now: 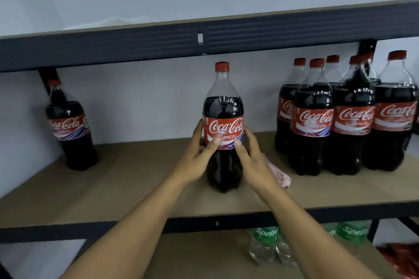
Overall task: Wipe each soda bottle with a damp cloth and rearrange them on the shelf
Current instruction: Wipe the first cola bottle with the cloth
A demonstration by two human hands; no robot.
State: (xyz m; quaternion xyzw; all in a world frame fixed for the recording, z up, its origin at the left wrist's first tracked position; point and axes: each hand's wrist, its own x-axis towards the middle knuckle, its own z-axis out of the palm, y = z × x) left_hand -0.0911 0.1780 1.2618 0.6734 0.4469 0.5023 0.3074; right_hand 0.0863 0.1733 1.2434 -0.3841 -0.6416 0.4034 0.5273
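A tall cola bottle (223, 106) with a red cap and red label stands upright in the middle of the wooden shelf (136, 179). My left hand (199, 154) grips its left side at the label, thumb across the front. My right hand (251, 154) grips its right side the same way. A pink cloth (280, 175) lies on the shelf just right of the bottle, partly hidden behind my right wrist. One more cola bottle (70, 124) stands alone at the far left. Several cola bottles (349, 118) are grouped at the right.
The upper shelf's dark beam (204, 38) runs close above the bottle caps. Below, green-labelled clear soda bottles (267, 244) stand on the lower shelf, with red packaging (399, 256) at the far right. A white wall backs the shelves.
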